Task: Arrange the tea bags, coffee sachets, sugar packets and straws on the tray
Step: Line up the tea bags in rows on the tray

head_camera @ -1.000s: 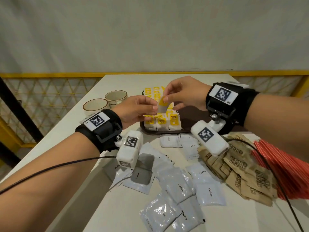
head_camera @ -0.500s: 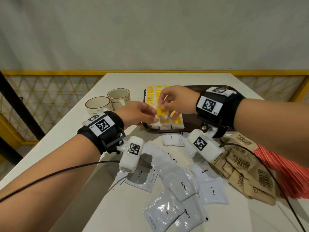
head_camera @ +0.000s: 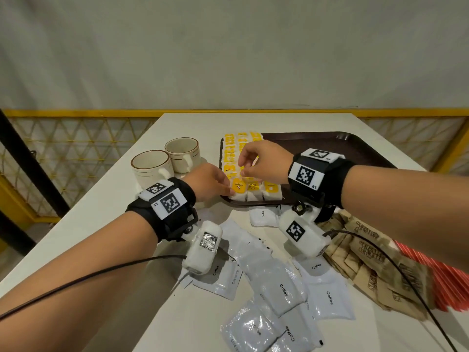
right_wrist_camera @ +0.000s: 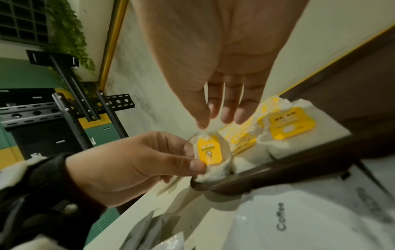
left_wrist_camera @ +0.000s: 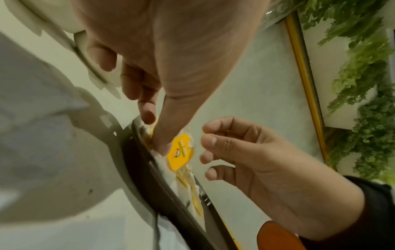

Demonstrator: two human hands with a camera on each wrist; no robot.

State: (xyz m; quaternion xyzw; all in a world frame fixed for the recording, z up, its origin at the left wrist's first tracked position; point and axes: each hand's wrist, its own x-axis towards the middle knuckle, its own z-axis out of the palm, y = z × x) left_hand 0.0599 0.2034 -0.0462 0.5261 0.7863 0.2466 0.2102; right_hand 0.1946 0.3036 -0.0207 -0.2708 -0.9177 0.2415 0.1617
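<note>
Fingers (right_wrist_camera: 195, 166) of the left hand (right_wrist_camera: 128, 169) pinch a soft white tea bag (right_wrist_camera: 210, 152) at the tray (right_wrist_camera: 278, 174) corner; the right wrist view alone shows the right hand (right_wrist_camera: 213, 67) slack-fingered, holding nothing.

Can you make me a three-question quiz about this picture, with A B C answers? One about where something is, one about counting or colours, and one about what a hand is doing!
1. Where are the tea bags?
A. in a cup
B. on the brown tray
C. on the floor

2. How many cups stand on the table?
A. two
B. four
C. none

3. What is the left hand doing?
A. pinching a tea bag at the tray's near corner
B. lifting a cup
C. holding a straw

Answers: 1 B, the yellow-tagged bags lie in rows on the tray. 2 A, two cream cups stand left of the tray. 3 A, the right wrist view shows thumb and finger on the bag.
</note>
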